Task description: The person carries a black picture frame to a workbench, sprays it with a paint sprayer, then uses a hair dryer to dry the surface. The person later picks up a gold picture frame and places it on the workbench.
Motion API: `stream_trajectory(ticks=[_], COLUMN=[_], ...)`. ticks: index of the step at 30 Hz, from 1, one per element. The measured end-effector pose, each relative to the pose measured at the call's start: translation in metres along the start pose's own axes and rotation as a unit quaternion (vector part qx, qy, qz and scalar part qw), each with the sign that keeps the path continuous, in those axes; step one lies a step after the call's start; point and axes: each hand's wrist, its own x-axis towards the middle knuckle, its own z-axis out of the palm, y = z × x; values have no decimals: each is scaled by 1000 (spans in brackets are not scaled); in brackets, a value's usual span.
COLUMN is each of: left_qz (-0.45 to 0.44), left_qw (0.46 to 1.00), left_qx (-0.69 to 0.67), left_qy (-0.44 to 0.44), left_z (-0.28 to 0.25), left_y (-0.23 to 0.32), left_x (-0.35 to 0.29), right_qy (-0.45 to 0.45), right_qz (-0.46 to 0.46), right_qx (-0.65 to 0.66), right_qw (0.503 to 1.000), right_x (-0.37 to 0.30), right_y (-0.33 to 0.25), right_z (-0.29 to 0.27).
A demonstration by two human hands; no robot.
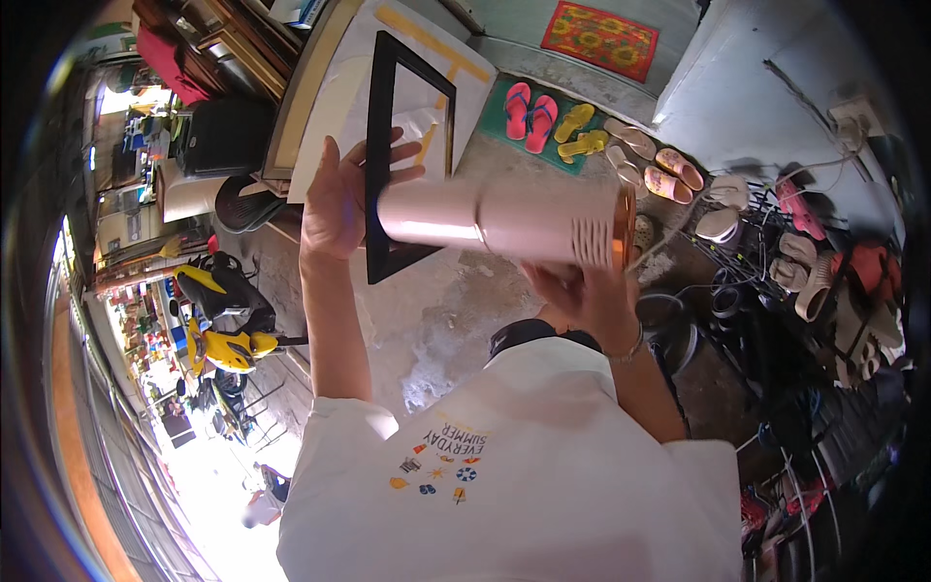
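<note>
My left hand [335,209] grips one side of a black rectangular frame [380,116], held upright in the air. The thumb points up outside it, and the fingers show through its opening. In front of the frame's lower part lies a large pink cylinder-shaped device [436,213], with slots near its copper-coloured right end. Its narrower left end overlaps the frame's side; whether they touch, I cannot tell. The fingers of my right hand [596,306] are curled under the device near its slotted end, and the grip is partly hidden.
A pale panel [330,116] leans behind the frame. Beyond it, sandals [543,121] rest on a green mat [497,114] by a doorstep with a red patterned mat [601,39]. More shoes crowd a dark rack [742,242] at right. A yellow motorbike [228,347] stands at left.
</note>
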Motion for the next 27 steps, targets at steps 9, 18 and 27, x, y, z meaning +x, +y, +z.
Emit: stream_trajectory(ticks=[9, 18, 27], left_qz=[-36, -112, -118], left_qw=[997, 991, 986], left_qx=[57, 34, 115], left_qy=[-46, -71, 3], left_z=[34, 41, 58], left_y=[-15, -56, -49], left_x=[-13, 11, 47], right_qy=[199, 535, 502], right_qz=[62, 208, 482], right_qx=[-14, -109, -270], right_qw=[978, 812, 665], right_x=[68, -91, -230], right_y=[33, 67, 30], right_z=[-55, -227, -583])
